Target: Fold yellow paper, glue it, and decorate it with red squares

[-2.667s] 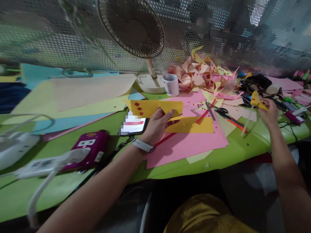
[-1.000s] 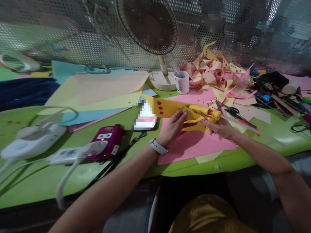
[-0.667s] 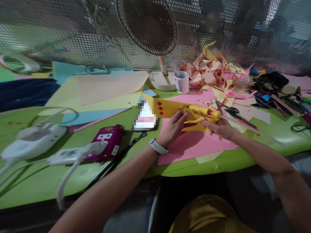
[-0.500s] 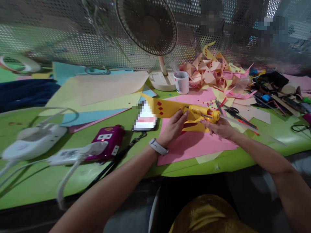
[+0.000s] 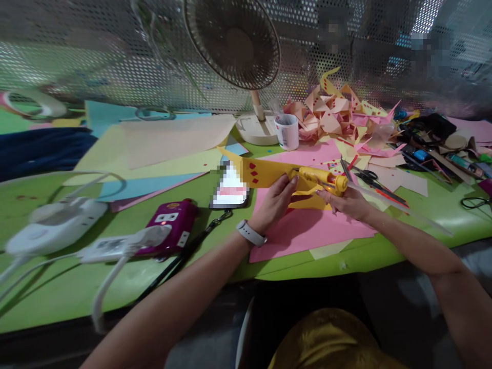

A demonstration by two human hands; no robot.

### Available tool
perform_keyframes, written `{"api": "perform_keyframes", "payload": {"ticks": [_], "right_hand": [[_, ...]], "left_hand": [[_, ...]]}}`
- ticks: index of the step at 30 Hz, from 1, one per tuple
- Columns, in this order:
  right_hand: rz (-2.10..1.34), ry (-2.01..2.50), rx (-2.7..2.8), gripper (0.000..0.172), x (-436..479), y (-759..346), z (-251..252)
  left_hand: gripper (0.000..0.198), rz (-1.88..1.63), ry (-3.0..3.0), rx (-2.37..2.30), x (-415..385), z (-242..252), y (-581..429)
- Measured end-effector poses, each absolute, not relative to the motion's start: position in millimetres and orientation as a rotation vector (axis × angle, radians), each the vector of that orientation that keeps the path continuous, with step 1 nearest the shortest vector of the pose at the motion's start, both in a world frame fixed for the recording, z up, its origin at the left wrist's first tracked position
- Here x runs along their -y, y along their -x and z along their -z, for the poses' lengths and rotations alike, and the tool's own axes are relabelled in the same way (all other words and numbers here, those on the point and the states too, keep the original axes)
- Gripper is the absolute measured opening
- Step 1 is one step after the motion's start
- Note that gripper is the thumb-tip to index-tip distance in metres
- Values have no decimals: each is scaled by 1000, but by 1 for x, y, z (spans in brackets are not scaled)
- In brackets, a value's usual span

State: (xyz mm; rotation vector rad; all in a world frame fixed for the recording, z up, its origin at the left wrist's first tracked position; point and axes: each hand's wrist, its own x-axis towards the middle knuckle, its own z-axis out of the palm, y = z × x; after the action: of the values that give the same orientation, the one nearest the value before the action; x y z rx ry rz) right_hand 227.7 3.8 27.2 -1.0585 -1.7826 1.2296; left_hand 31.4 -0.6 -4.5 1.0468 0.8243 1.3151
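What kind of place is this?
Probably a paper-craft workbench: coloured paper sheets cover the table, folded paper shapes are heaped behind, scissors lie nearby, and the right hand holds a glue gun to a yellow paper piece the left hand grips.

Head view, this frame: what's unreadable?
Whether the glue gun nozzle touches the yellow paper: too small, beside fingertips of the left hand.
Trigger finger of the right hand: hidden under the gun.
phone screen: pixelated.
white power strip, left: motion blur.
tools at right edge: small, cut off.
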Motion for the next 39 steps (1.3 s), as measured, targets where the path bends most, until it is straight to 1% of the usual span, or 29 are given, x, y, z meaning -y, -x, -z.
{"api": "perform_keyframes", "payload": {"ticks": [8,14,17,21,30,32,36,37,39], "right_hand": [[-1240,1108,1767,47,-6,-229,-25],[-1274,1080,1765,44,-6,-229,-25],[-1286,1096,1758,44,-5,-228,-26],[-1306,1086,1748,45,-3,-228,-30],[-1265,1163,1783,42,2,-228,-34],[-1165,1081,1797,39,3,-230,-37],[-757,920,1802,32,3,-244,-50],[-686,913,1795,31,1,-250,-53],[-605,961,1771,37,-2,-263,-60]], "left_hand": [[39,-1313,-1055,-831,-1,7,-31],[37,-1307,-1072,-821,0,7,-31],[39,-1306,-1065,-829,0,6,-31],[36,-1305,-1081,-840,0,4,-31],[33,-1318,-1066,-834,0,5,-30],[33,-1300,-1066,-828,0,5,-29],[33,-1276,-1073,-852,0,6,-29],[33,-1278,-1075,-863,0,6,-29],[33,-1285,-1073,-894,-1,6,-29]]}}
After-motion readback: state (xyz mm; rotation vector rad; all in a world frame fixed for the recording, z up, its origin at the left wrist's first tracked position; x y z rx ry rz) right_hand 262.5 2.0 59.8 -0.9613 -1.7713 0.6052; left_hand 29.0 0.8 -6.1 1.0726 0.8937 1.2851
